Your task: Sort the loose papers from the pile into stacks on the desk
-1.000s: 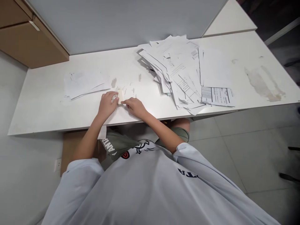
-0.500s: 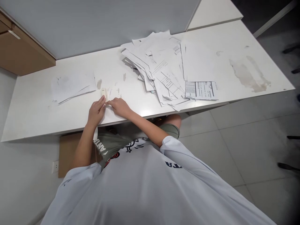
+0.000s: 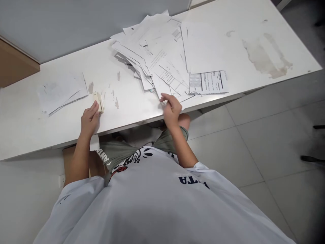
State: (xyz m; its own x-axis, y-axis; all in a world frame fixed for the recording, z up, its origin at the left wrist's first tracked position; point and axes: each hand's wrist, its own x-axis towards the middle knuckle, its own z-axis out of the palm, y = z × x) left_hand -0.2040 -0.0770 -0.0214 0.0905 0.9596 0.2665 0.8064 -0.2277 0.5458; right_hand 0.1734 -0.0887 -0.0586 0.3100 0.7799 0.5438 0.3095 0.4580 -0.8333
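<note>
My left hand (image 3: 89, 118) is closed on a small cream box-like device (image 3: 98, 102) on the white desk (image 3: 127, 113). A dark line runs along the device's right side; its lower part is hidden by my fingers. Over by the desk's front edge, my right hand (image 3: 172, 110) hovers at the lower edge of a spread heap of printed papers (image 3: 162, 56). Its index finger stretches out to the left, apart from the thumb, and the others are curled. Whether the fingertips touch the nearest sheet I cannot tell.
A smaller stack of white sheets (image 3: 62, 93) lies left of the device. One printed slip (image 3: 208, 82) sits at the heap's right corner. Grey stains (image 3: 266, 57) mark the desk's right part. A cardboard box (image 3: 17, 64) stands at the back left, against a grey partition (image 3: 88, 27).
My right hand has left the device and swung right to the paper heap. My left hand stays at the device. The view has shifted, so the desk's contents appear further left.
</note>
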